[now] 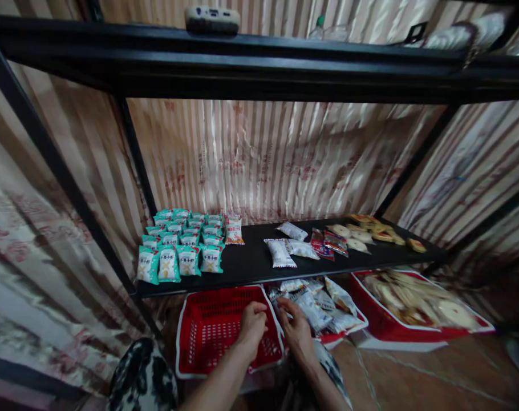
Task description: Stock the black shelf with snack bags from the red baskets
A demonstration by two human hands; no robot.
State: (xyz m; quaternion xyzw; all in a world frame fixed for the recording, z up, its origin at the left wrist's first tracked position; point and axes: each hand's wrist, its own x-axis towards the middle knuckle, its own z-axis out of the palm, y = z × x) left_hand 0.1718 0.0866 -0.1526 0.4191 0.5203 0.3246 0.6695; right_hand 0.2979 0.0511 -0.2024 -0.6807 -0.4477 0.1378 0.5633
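From my end, I'm seeing the left hand [253, 326] hovering over the right edge of the red basket [195, 354], fingers loosely curled and gripping nothing visible. The right hand [297, 334] is hanging half-open, seemingly unloaded, by the left edge of the neighbouring basket [328, 338], where whitish packets [311, 308] are lying heaped just beside it. Handling these well, I judge, is calling for pinching one crimped end, lifting it clear of the rim, and sparing the filled middle any squeezing.
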